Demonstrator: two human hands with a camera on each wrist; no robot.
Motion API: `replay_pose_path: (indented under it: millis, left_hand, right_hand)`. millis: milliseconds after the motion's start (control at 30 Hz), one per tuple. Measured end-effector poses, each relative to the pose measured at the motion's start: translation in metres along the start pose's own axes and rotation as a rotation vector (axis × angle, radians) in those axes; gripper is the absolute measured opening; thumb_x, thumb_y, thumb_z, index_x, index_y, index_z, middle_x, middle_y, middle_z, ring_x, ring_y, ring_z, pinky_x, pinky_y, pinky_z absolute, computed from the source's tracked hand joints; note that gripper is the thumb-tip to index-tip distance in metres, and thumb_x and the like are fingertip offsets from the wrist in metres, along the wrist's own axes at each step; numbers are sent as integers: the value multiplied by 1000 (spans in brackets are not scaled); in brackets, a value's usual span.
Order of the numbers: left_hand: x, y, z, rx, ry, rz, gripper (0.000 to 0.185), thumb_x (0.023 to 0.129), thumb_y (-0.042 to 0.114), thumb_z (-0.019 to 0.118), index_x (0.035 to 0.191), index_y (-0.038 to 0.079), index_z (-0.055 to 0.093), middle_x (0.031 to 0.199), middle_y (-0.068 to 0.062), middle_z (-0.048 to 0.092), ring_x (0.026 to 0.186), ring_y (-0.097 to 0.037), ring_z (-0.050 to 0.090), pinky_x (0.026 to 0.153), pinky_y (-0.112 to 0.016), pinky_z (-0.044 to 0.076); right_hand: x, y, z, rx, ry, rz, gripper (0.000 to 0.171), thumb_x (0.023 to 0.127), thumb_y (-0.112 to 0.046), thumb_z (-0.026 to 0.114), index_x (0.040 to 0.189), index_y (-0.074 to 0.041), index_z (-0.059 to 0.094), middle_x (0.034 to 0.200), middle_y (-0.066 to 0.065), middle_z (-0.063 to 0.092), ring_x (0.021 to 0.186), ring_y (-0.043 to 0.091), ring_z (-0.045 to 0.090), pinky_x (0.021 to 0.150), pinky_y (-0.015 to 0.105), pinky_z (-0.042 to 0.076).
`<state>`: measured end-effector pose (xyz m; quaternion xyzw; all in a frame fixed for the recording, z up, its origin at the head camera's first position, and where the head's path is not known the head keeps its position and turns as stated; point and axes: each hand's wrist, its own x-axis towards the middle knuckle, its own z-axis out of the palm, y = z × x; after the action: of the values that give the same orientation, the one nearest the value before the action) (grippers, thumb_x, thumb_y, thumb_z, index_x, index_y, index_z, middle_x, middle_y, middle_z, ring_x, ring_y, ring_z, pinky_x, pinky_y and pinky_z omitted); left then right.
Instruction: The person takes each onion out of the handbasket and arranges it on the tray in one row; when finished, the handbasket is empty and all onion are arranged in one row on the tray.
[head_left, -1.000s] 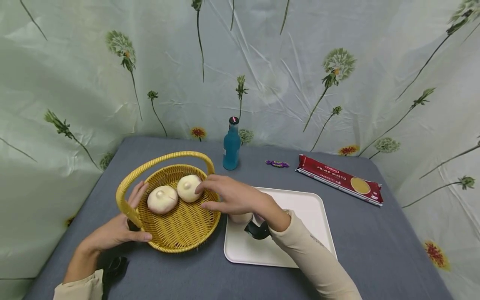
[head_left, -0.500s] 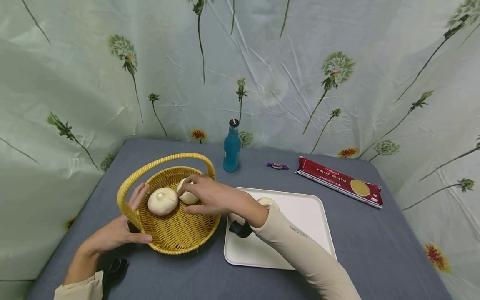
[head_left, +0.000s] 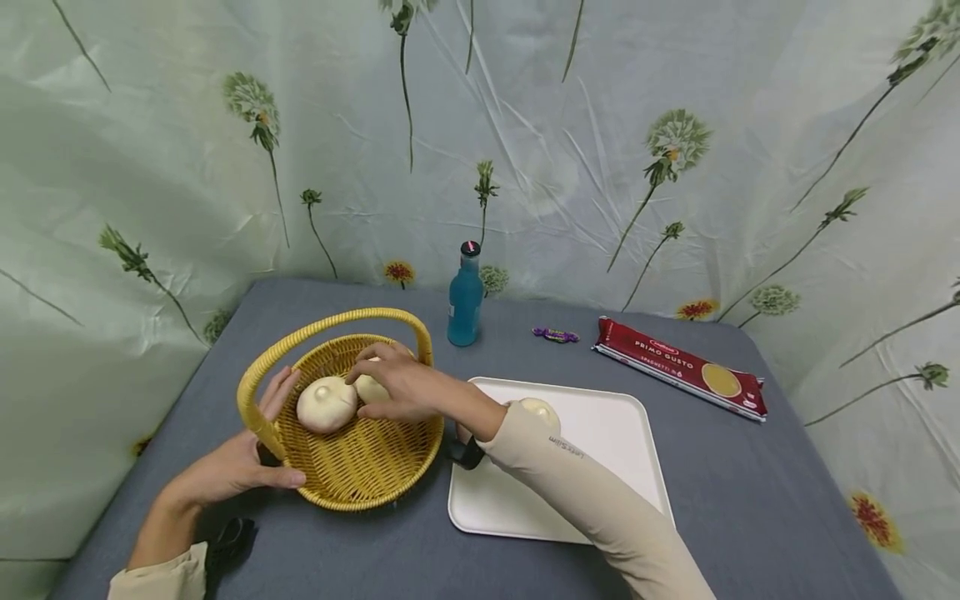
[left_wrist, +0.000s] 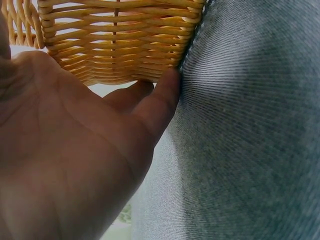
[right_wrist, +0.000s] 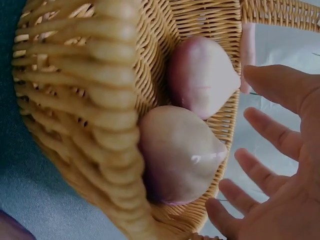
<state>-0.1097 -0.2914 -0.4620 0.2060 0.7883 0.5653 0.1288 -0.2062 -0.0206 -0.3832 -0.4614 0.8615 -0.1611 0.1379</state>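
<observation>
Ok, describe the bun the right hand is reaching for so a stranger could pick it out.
Find the yellow wicker basket on the grey table's left side, steadied by the left hand. Two pale buns lie inside. It is the farther bun, half covered by the right hand; the nearer bun lies fully exposed.

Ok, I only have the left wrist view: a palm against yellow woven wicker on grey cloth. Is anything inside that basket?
Observer: Yes, the yellow wicker basket holds a pale round bun and a second bun beside it.
Operator: Where is the other hand?
Observer: The right hand reaches over the rim, fingers spread above the second bun.
Operator: Anything next to the basket?
Observer: A white rectangular tray with a third bun on it.
</observation>
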Motion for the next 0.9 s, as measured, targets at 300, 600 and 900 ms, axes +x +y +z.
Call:
replay_pose_path:
  millis: [300, 600, 900]
  left_hand:
    - [-1, -1, 2, -13, -9, -11, 122, 83, 1, 78, 161, 29, -11, 163, -5, -32, 147, -20, -26, 95, -1, 17]
    - [-2, 0, 1, -11, -4, -14, 122, 83, 1, 78, 161, 29, -11, 163, -3, -32, 147, -19, -25, 94, -1, 17]
    - [0, 0, 0, -24, -4, -7, 123, 82, -1, 78, 161, 29, -11, 163, -1, -32, 147, -20, -26, 95, -1, 17]
  right_hand:
    - [5, 1, 9, 3, -40, 113, 41, 97, -36, 67, 136, -26, 59, 158, 5, 31, 143, 32, 28, 110, 40, 37]
    - [12, -2, 11, -23, -66, 170, 49, 97, -35, 67, 142, -25, 51, 161, 8, 24, 146, 35, 21, 111, 42, 36]
    - [14, -1, 9, -32, -84, 188, 48, 97, -35, 67, 142, -27, 51, 161, 6, 23, 145, 32, 23, 110, 42, 37]
